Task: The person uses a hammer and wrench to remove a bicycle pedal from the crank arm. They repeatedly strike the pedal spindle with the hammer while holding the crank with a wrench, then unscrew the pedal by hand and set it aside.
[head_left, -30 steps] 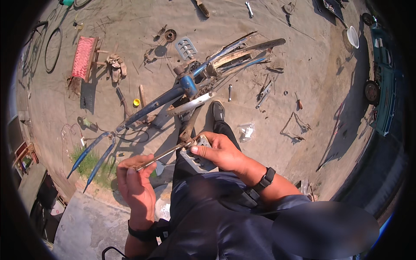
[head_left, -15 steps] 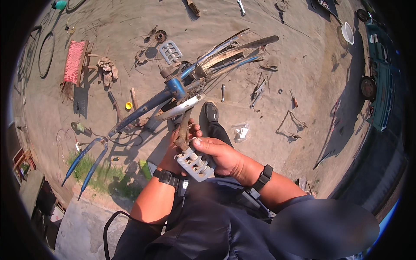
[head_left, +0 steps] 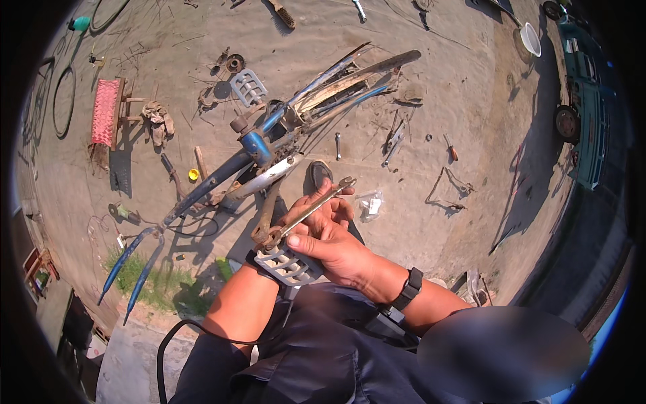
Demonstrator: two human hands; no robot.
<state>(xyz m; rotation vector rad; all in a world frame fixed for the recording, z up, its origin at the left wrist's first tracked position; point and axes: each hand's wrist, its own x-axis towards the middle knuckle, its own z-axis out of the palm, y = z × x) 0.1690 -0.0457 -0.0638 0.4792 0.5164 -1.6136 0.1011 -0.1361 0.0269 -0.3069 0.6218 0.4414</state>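
A blue bicycle frame [head_left: 254, 147] lies before me, its fork pointing to the lower left. From its rusty crank arm [head_left: 267, 212] a grey pedal [head_left: 286, 264] sticks out close to my body. A metal wrench [head_left: 316, 210] slants across the front of my hands, its lower end at the joint of pedal and crank. Behind the wrench, the fingers of my left hand [head_left: 308, 202] curl around it; the palm is hidden by the pedal. My right hand [head_left: 340, 252] closes at the pedal's side, its thumb by the wrench's lower end.
Another grey pedal [head_left: 249, 87] is on the frame's far side. Spanners [head_left: 338, 145], a screwdriver [head_left: 451, 148], a small plastic bag [head_left: 370, 205] and a wire brush [head_left: 284, 15] lie about the ground. To the left stands a pink woven stool [head_left: 105, 113]; a green vehicle [head_left: 587, 114] is at right.
The wrench now shows across my hands at the pedal joint. My left fingers have moved up and right, and the pedal and frame sit slightly further left in view.
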